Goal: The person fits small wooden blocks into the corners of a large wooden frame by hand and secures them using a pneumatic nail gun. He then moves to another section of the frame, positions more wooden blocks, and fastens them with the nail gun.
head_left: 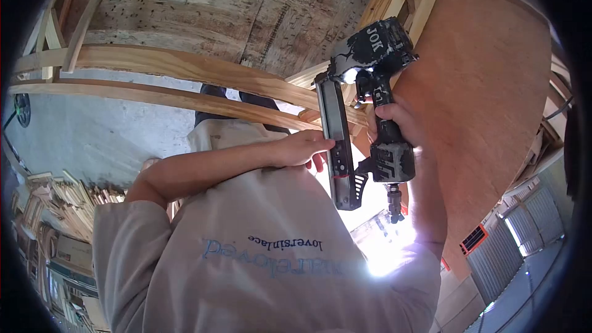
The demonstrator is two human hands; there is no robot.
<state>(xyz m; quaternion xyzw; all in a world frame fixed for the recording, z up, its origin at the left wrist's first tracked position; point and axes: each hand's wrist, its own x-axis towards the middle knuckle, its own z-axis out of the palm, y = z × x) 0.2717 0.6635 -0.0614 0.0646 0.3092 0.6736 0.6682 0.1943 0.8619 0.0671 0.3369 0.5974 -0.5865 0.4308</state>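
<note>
A worn black and grey nail gun (pixel 373 49) marked JOK is held up in front of my chest, its hose fitting toward my body. My right hand (pixel 401 120) is wrapped round its handle below the trigger. With my left hand (pixel 302 149) I grip the edge of the long magazine, the thumb side on its face and the other fingers partly hidden beside it. Behind the tool's magazine run two pale wooden rails (pixel 185 66) of a frame.
Stained plywood (pixel 179 12) spans the top, and a reddish-brown panel (pixel 481 92) curves down the right. Wood strips (pixel 68 200) are piled at the lower left on the grey floor (pixel 98 129). A black wheel-like object (pixel 22 110) is at the far left.
</note>
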